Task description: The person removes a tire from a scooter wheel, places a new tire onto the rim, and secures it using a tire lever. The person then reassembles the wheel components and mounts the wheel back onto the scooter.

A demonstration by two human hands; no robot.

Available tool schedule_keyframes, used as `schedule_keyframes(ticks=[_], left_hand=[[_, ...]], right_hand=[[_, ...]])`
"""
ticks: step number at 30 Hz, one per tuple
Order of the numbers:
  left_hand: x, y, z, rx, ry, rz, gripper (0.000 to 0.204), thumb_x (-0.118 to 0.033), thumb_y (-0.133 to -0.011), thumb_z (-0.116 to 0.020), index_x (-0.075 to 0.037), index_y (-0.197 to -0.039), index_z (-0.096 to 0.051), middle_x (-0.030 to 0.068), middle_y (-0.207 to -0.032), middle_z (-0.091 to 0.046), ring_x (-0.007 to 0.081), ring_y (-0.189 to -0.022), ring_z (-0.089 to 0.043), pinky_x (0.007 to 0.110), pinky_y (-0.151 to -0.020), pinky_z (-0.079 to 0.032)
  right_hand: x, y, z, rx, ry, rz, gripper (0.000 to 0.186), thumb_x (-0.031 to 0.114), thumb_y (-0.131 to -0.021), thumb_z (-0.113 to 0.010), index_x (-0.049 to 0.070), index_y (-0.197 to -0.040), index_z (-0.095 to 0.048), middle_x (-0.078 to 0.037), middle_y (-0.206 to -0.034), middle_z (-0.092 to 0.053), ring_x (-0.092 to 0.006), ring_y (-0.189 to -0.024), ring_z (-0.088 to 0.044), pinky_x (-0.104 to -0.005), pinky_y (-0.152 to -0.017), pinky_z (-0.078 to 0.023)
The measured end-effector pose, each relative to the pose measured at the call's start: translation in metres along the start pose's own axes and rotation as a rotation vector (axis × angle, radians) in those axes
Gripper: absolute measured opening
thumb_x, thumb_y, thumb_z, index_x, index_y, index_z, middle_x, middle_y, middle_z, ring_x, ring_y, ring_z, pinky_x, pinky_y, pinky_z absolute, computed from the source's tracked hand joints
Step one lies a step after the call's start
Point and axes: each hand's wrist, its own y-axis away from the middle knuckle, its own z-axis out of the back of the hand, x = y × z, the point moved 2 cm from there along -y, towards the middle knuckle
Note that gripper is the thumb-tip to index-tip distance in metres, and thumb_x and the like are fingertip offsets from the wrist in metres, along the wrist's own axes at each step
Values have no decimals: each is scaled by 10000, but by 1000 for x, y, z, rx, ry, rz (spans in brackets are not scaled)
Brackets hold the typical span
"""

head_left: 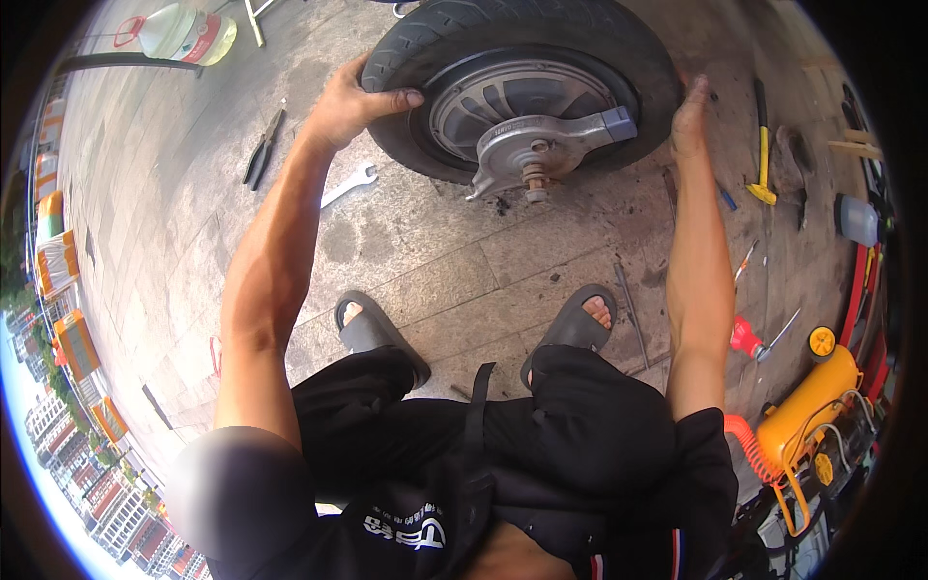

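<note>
Between my two hands is a scooter wheel (527,29) with a black tyre and a grey metal hub. A brake drum plate (541,145) with an arm and a threaded axle end sits at its centre, facing me. My left hand (353,101) grips the tyre's left side, thumb lying over the sidewall and the other fingers hidden behind. On the tyre's right side is my right hand (690,116), pressed to the tread, its fingers mostly out of sight. Below my left hand, a wrench (350,184) lies on the paving.
Pliers (263,150) lie left. A yellow-handled hammer (763,155), a red-handled tool (746,338) and a long rod (631,314) are on the right. An orange air compressor (807,406) with a coiled red hose (752,449) stands lower right. A plastic jug (184,37) is upper left.
</note>
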Motion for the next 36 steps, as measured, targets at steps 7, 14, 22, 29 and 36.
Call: schedule_keyframes(ticks=[7, 14, 22, 29, 36], left_hand=[[-5, 33, 1, 122, -64, -85, 803, -138, -645, -895, 26, -1326, -504, 150, -1189, -651, 237, -1112, -609, 360, -1006, -458], [-25, 45, 15, 226, -238, -53, 812, -90, -616, -867, -32, -1338, -500, 102, -1195, -639, 211, -1124, -597, 359, -1004, -451], [-92, 83, -13, 201, -780, -394, 760, -184, -533, -866, -52, -1224, -579, 156, -1163, -639, 352, -1110, -614, 402, -969, -475], [-99, 87, -32, 221, -789, -444, 527, -139, -592, -827, -43, -1056, -595, 166, -1073, -668, 352, -982, -659, 415, -870, -518], [-119, 64, -44, 307, -816, -453, 535, -139, -578, -806, -40, -1051, -576, 157, -1065, -670, 342, -934, -660, 414, -823, -517]], right_hand=[[22, 44, 5, 98, 244, 377, 940, 768, -904, -289, -73, -1218, -565, -155, -1130, -646, -212, -1077, -582, -324, -957, -424], [58, 117, -3, 237, 371, 481, 1052, 862, -619, -637, -45, -1144, -543, -168, -966, -632, -287, -926, -641, -370, -837, -492], [80, 142, -18, 456, 315, 752, 962, 795, -588, -708, -13, -1080, -533, -199, -1046, -608, -357, -904, -593, -442, -800, -471], [71, 160, -15, 414, 262, 781, 888, 781, -702, -634, -22, -1068, -533, -173, -989, -627, -330, -836, -619, -429, -729, -487], [58, 153, -1, 364, 231, 727, 886, 782, -687, -663, 1, -1081, -517, -153, -954, -622, -285, -807, -619, -418, -701, -493]])
